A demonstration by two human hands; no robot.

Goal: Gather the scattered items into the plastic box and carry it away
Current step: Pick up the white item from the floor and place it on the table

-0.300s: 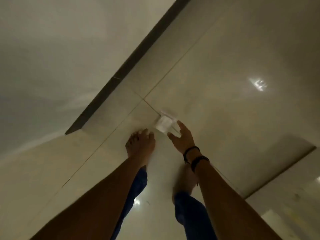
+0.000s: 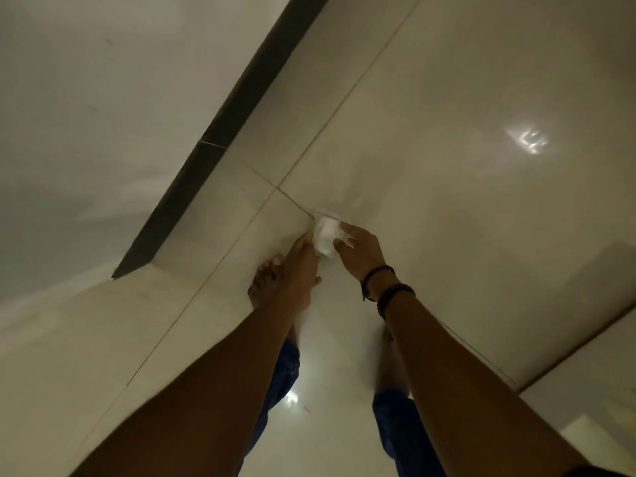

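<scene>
The glossy pale tiled floor (image 2: 447, 98) met a dark skirting strip (image 2: 220, 132). On it lay a small clear plastic box (image 2: 325, 234) at a grout crossing. Two bare feet (image 2: 265, 282) stood beside it.

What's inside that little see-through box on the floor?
Something white fills the plastic box, but it is too blurry to name. The right hand and left hand cover its lower sides, so anything there is hidden. It sits on the tiled floor.

Bare floor (image 2: 447, 98) open right of box (image 2: 325, 235); left foot (image 2: 266, 280) crowds its near-left.
</scene>
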